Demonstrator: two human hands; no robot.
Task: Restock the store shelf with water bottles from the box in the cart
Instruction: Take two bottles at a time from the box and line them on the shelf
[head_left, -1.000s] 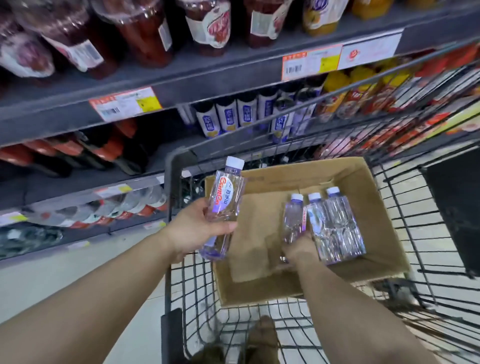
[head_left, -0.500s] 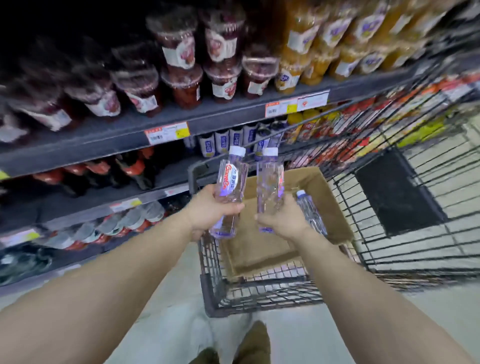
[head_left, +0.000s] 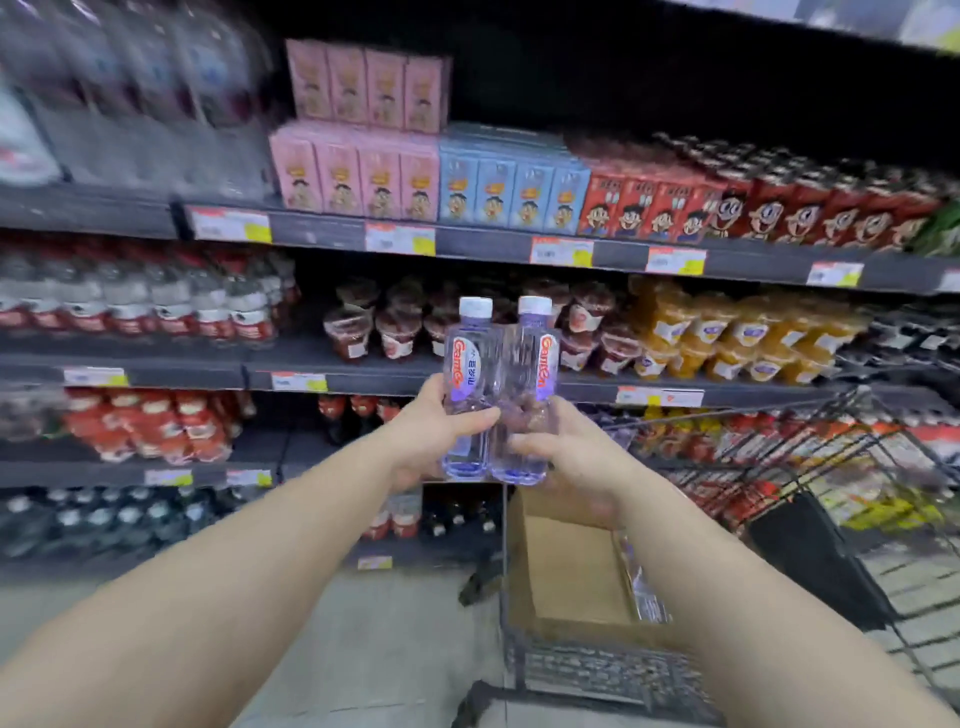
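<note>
I hold two clear water bottles upright and side by side in front of the shelves. My left hand (head_left: 434, 436) grips the left water bottle (head_left: 467, 374), which has a white cap and an orange-lettered label. My right hand (head_left: 563, 460) grips the right water bottle (head_left: 527, 379) of the same kind. Below my right arm sits the brown cardboard box (head_left: 571, 566) inside the black wire cart (head_left: 810, 499); at least one more water bottle (head_left: 641, 582) lies along its right side.
Dark store shelves (head_left: 363, 379) fill the view ahead, with water bottles (head_left: 130, 296) at the left, red cups and orange cups in the middle row, and pink, blue and red cartons (head_left: 467, 182) above. Pale floor lies left of the cart.
My right hand lifted a bottle out of the box and both hands rose with their bottles until they stand together before the shelves. The view tilted up from the cart to the shelving.
</note>
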